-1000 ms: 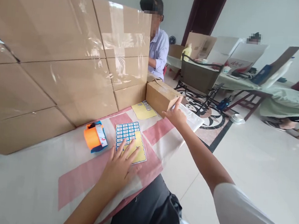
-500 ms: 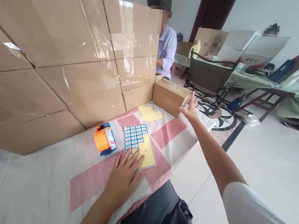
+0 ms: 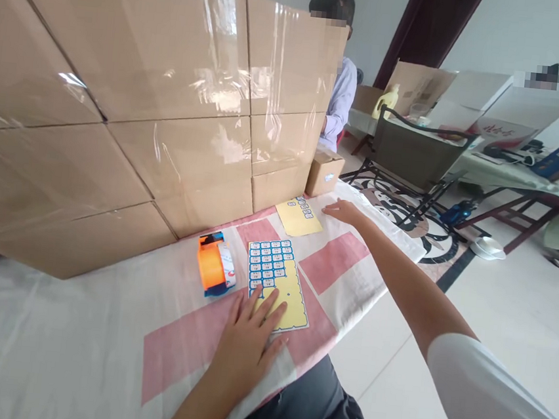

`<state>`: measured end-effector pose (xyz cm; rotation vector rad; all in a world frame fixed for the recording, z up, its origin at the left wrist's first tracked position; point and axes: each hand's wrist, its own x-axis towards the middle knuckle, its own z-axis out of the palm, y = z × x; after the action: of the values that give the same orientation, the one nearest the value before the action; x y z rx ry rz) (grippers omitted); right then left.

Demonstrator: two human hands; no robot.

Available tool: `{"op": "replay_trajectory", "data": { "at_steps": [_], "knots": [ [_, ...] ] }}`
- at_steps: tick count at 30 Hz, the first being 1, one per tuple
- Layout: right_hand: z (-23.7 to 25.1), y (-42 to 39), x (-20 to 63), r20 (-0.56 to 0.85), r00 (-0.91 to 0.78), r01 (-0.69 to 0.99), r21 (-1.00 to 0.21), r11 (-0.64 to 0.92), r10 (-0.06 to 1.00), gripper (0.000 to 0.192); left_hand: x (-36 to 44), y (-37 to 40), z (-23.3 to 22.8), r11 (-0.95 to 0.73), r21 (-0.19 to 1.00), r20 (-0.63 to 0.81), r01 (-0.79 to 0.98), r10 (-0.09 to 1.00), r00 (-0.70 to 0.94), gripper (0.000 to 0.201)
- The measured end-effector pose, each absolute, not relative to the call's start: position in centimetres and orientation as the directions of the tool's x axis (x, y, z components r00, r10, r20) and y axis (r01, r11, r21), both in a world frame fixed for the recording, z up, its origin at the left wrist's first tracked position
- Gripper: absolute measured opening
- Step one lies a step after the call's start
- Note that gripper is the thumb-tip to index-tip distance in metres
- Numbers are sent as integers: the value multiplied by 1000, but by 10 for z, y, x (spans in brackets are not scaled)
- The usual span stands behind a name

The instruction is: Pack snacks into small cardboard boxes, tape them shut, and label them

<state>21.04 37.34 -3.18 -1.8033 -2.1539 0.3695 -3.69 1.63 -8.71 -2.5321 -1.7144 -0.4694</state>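
My left hand lies with fingers spread on the lower part of a sticker sheet, printed with blue-edged labels and partly bare yellow. Left of that sheet stands an orange and blue tape dispenser. My right hand reaches over the far right of the table, open and holding nothing, its fingers partly bent. Just left of its fingertips is a second yellow sheet with a few labels at its top; I cannot tell whether they touch. Behind it sits a small cardboard box with a pale label on its end.
Stacked, taped cardboard boxes form a wall along the table's far side. A person in a cap is behind them. To the right are a folding chair, another table with items, and a white bowl on the floor.
My right hand has let go of the small cardboard box and come toward the second sheet. The box now sits further back. The view has shifted, while my left hand stays on the sheet.
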Motion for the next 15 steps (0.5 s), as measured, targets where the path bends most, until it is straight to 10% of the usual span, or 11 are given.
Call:
{"op": "replay_trajectory", "data": {
  "at_steps": [15],
  "knots": [
    [-48, 217, 145, 244, -531, 733, -348, 584, 811, 45, -35, 7, -60, -417, 204, 478, 886, 832, 281, 30]
  ]
}}
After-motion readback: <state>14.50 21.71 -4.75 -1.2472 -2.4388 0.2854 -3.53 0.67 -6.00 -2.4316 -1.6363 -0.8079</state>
